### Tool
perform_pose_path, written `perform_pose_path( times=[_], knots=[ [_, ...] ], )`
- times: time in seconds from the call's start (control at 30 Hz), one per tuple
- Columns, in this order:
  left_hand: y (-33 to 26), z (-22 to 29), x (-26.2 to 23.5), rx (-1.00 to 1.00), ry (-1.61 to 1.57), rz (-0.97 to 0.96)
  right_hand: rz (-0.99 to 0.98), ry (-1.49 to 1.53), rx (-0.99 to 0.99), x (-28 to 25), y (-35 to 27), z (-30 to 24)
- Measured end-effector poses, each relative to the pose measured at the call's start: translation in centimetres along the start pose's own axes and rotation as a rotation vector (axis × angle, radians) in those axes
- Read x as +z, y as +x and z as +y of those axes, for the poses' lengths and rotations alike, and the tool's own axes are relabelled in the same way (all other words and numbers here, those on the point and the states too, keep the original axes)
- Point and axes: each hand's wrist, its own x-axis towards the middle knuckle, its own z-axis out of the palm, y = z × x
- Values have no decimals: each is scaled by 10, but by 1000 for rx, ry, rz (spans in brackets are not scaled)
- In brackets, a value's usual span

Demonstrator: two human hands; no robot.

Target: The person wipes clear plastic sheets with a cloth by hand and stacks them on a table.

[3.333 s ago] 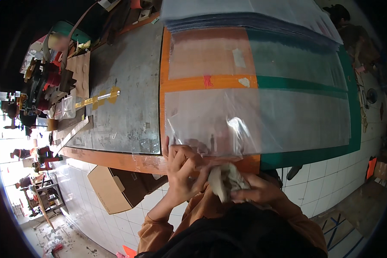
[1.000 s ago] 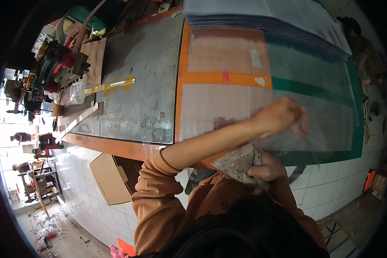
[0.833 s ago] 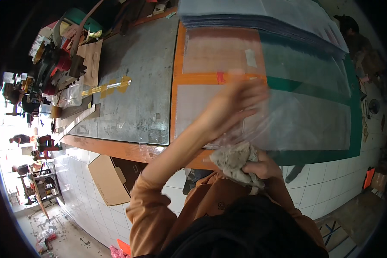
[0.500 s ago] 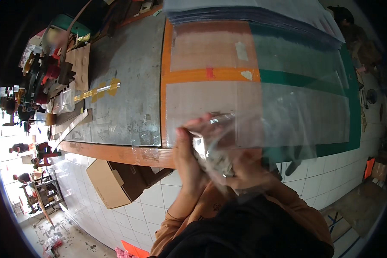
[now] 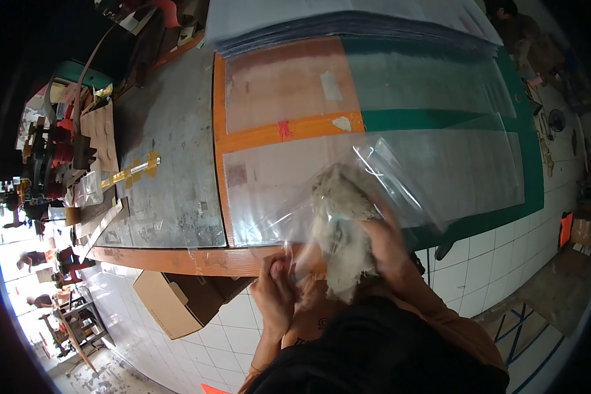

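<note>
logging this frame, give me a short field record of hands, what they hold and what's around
left hand: pinches the near edge of the clear plastic bag
right hand: presses the grey-white cloth bundle at the bag
surface: table with orange and green mat
far edge: stack of clear sheets
below table: cardboard box on tiled floor

bag (image 5: 400,184): over the near edge of the table (image 5: 171,177), the cloth (image 5: 338,243) in it
left hand (image 5: 276,295): at bag's near-left corner
right hand (image 5: 387,243): just right of cloth
sheet stack (image 5: 348,20): far end of table
cardboard box (image 5: 171,305): on floor, under table edge, left of hands
</note>
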Motion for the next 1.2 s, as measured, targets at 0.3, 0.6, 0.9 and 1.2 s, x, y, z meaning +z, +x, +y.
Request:
perform_pose_path(
  times=[0.3,0.6,0.9,1.2],
  knots=[
    [12,-24,-38,-31,63,-119,4,592,-145,-15,-25,-52],
    [25,-35,-67,16,147,-179,330,568,18,-61,-17,-31],
    [29,-65,-102,3,224,-159,824,498,-137,-135,5,-63],
    [121,21,-56,540,669,167,1059,-804,-406,-111,18,-47]
  ],
)
